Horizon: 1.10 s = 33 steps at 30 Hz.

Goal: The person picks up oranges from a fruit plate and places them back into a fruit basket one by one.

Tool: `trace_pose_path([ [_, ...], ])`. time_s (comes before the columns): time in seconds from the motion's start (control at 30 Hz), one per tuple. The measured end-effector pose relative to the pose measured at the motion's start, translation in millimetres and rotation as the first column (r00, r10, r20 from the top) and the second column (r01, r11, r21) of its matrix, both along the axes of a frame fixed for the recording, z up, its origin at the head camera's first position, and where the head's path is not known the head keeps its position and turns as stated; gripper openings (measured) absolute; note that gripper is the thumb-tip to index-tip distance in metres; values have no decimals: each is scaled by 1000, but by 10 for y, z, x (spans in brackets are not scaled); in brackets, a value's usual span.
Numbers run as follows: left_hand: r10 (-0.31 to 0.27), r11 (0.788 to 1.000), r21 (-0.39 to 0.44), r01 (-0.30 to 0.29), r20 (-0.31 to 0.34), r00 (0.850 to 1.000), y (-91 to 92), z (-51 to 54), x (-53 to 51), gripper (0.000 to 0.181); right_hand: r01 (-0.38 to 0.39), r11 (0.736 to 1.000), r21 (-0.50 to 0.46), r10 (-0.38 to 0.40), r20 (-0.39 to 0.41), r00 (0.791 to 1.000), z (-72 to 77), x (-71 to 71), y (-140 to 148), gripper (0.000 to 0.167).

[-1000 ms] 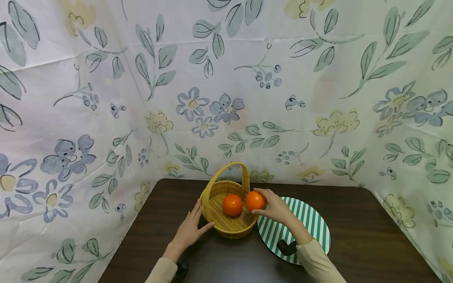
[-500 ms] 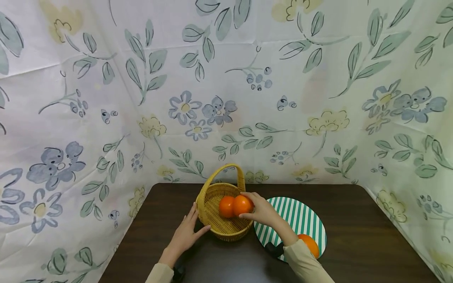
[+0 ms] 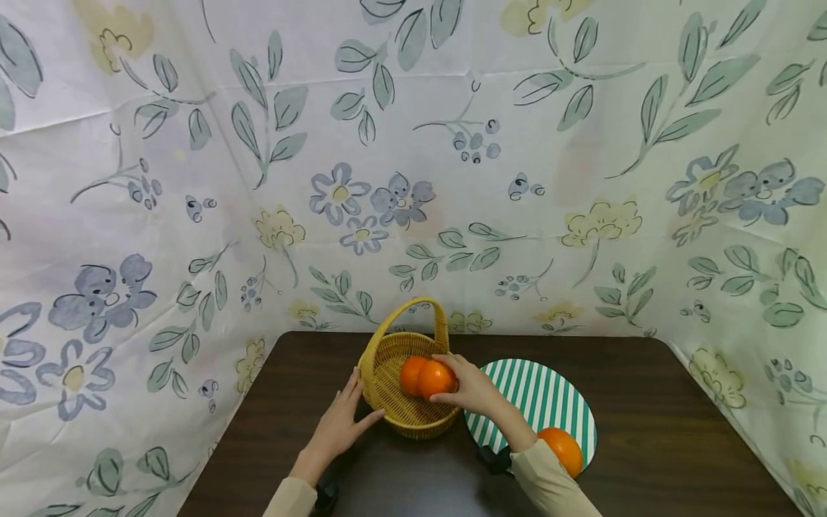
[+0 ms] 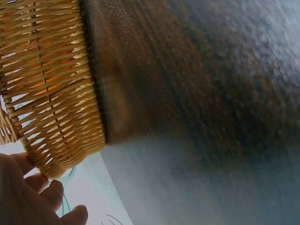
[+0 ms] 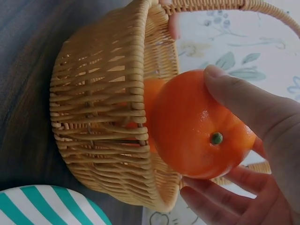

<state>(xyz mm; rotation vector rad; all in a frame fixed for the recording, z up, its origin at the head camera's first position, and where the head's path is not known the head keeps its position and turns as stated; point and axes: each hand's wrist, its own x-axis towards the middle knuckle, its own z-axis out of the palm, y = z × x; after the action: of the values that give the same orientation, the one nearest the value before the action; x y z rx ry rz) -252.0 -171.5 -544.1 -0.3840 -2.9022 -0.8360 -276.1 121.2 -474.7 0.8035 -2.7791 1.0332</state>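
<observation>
A yellow wicker basket [image 3: 416, 431] with a tall handle stands on the dark table. My right hand [image 3: 474, 391] holds an orange [image 5: 199, 124] between thumb and fingers, over the basket's opening at its right side. In the right wrist view this fruit shows a small green stem end. Another orange [image 3: 410, 375] lies inside the basket, partly hidden by the held one. On the basket's left side my left hand [image 3: 337, 427] rests with fingers extended, its fingertips touching the rim by the handle's foot.
A round plate with green and white stripes [image 3: 549, 395] lies right of the basket. Near its front edge sits another orange [image 3: 562, 451], partly covered by the right sleeve [image 3: 545, 481]. A floral cloth [image 3: 491, 287] hangs behind the dark table [image 3: 652, 424].
My right hand has carried its orange leftward from the basket's right rim to over the opening, beside the other orange. The orange on the plate has come into sight. The left hand stays at the basket.
</observation>
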Motion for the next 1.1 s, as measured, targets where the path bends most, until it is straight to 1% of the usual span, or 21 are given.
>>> trace_pose_path([
  [0.17,-1,1000,0,1,5,1000,2,4,1,91,-5,1000,7,5,18,1000,-10,5,-42,72],
  [0.3,4,1000,-7,-4,-3,1000,-3,-2,6,91,-18,1000,10,18,11,1000,-15,10,-89,72],
  [0.5,-4,1000,12,5,-26,1000,4,-6,5,90,-11,999,34,11,-9,1000,-19,18,-154,72],
  [0.63,-1,1000,-5,1,-14,1000,9,3,0,89,-28,998,63,29,-24,999,-51,28,-204,72],
  [0.77,-2,1000,5,2,-2,1000,14,19,4,89,-31,995,95,36,-49,998,-99,21,-250,73],
  [0.87,0,1000,12,0,4,1000,21,23,8,89,-40,994,101,46,-61,997,-117,21,-277,72],
  [0.97,10,1000,8,-10,20,1000,25,15,5,89,-46,994,100,52,-56,997,-116,32,-298,72],
  [1.1,13,1000,10,-13,22,1000,24,14,4,90,-45,994,103,50,-45,998,-114,40,-320,72],
])
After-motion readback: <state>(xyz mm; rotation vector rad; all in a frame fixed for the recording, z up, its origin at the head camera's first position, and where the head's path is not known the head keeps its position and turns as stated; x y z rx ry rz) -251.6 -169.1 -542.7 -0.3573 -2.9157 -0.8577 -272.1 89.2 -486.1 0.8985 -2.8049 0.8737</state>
